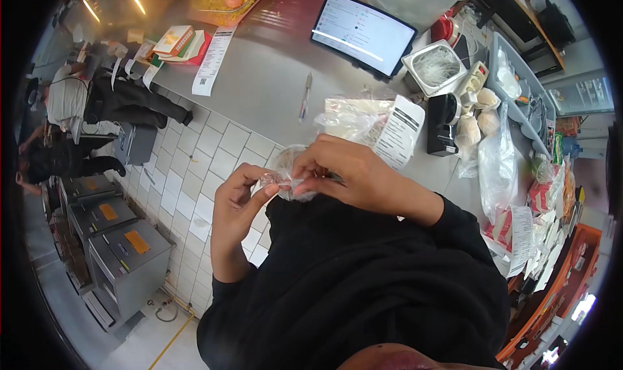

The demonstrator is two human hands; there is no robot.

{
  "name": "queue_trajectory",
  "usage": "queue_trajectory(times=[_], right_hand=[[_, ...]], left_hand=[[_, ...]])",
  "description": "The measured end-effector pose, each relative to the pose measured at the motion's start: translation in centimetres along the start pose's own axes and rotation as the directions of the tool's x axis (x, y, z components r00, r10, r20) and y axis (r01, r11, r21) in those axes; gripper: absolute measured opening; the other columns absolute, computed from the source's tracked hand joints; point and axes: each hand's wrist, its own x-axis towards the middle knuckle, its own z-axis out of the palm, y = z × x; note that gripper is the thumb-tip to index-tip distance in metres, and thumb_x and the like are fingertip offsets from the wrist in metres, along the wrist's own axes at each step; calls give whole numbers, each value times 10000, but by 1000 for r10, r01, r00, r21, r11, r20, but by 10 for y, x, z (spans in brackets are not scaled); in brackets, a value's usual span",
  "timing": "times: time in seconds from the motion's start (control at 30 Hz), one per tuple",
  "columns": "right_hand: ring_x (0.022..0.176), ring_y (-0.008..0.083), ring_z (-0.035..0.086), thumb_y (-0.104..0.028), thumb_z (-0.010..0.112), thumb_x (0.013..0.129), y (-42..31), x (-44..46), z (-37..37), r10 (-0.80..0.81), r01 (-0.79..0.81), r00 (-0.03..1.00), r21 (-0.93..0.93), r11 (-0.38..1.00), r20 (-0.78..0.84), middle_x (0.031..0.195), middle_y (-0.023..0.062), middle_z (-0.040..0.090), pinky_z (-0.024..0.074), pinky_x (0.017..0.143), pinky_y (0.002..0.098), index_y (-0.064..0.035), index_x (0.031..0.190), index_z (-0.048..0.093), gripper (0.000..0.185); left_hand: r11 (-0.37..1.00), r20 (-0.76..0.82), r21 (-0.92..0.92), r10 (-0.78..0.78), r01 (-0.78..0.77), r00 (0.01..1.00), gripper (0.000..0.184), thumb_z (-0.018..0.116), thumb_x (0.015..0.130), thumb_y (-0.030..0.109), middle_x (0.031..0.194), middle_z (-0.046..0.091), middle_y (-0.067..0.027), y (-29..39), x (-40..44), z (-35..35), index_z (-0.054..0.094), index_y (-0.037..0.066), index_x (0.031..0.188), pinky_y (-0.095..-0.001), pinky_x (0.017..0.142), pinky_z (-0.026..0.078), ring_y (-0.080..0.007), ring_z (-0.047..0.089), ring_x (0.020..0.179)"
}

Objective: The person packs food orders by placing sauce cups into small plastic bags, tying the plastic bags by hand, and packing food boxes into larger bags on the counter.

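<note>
A clear plastic bag (286,156) is held up in front of my chest, its gathered neck pinched between both hands. My left hand (241,198) is closed, thumb and fingers on the bunched plastic. From the other side my right hand (347,173) pinches the same neck, its fingers bent. What the bag contains cannot be made out. Just beyond my right hand, a filled plastic bag (354,118) lies on the steel counter (272,78) with a printed receipt (400,131) on it.
A pen (305,97) and a tablet (363,34) are on the counter. To the right stand a black tape dispenser (443,125), a metal container (435,68) and several tied bags (468,136). Two people (68,101) stand at the far left, near grey equipment (126,253).
</note>
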Motion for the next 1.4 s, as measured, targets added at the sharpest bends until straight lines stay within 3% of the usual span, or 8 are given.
queue_trajectory(times=[0.23, 0.43, 0.5, 0.7, 0.77, 1.03, 1.1, 1.4], right_hand=[[898, 243, 590, -105, 746, 760, 38, 27, 8, -92, 86, 996, -342, 936, 0, 945, 56, 620, 482, 762, 342, -59, 1001, 609, 281], [1031, 300, 566, -92, 713, 756, 53, -7, -9, 358, -459, 873, -309, 833, -332, 1071, 109, 596, 448, 882, 378, -73, 1071, 552, 354], [984, 288, 595, -34, 693, 753, 59, -11, -4, 363, -473, 857, -277, 837, -367, 1045, 102, 608, 472, 840, 375, -49, 1036, 570, 309], [868, 246, 644, 71, 683, 737, 61, 2, 10, 123, -407, 769, -333, 850, -627, 938, 89, 633, 503, 740, 313, -16, 882, 625, 179], [885, 253, 644, 47, 703, 738, 64, 0, 10, 172, -413, 786, -298, 860, -593, 961, 93, 635, 503, 751, 321, -16, 906, 635, 193], [910, 252, 659, -121, 705, 828, 62, -3, 1, 215, -418, 822, -302, 857, -528, 984, 104, 658, 512, 809, 313, 5, 991, 656, 211], [902, 217, 674, -173, 709, 852, 68, 0, 3, 529, -592, 652, 71, 803, -544, 943, 113, 686, 510, 824, 302, 22, 963, 665, 229], [882, 280, 657, -182, 677, 851, 55, 5, -16, 453, -607, 573, 18, 795, -684, 943, 117, 683, 508, 747, 352, 27, 885, 658, 213]], left_hand=[[941, 495, 267, -319, 208, 808, 224, 617, 924, 210, 846, 586, -58, 3, 88, -42, 572, -10, 934, -291, 758, 435, -133, 551, 720], [903, 502, -317, -100, 290, 859, 303, 539, 928, 99, 1240, 615, -181, -29, 116, -45, 619, -50, 1180, -236, 731, 468, -129, 648, 775], [989, 369, -10, -135, 150, 919, 323, 502, 925, 19, 1269, 605, -149, -26, 114, -25, 598, -43, 1227, -246, 778, 487, -151, 681, 830], [1000, 352, -5, -19, 22, 936, 282, 590, 871, -34, 1227, 644, -77, -32, 133, 12, 647, -15, 1146, -281, 703, 539, -172, 694, 844], [847, 395, 311, 297, -431, 869, 220, 636, 838, -11, 1114, 677, -101, -42, 145, 16, 674, -3, 1054, -295, 692, 533, -217, 686, 808], [715, 456, 439, 344, -544, 821, 167, 673, 805, 40, 918, 646, -98, -48, 158, 25, 630, 27, 965, -336, 641, 514, -293, 638, 763], [674, 474, 477, 343, -564, 811, 138, 664, 815, 47, 890, 633, -83, -45, 160, 27, 605, 39, 940, -345, 623, 510, -289, 629, 740], [565, 636, 455, 335, -688, 695, 81, 627, 873, 49, 837, 624, -97, 0, 185, 29, 560, 16, 904, -333, 614, 517, -270, 643, 712]])
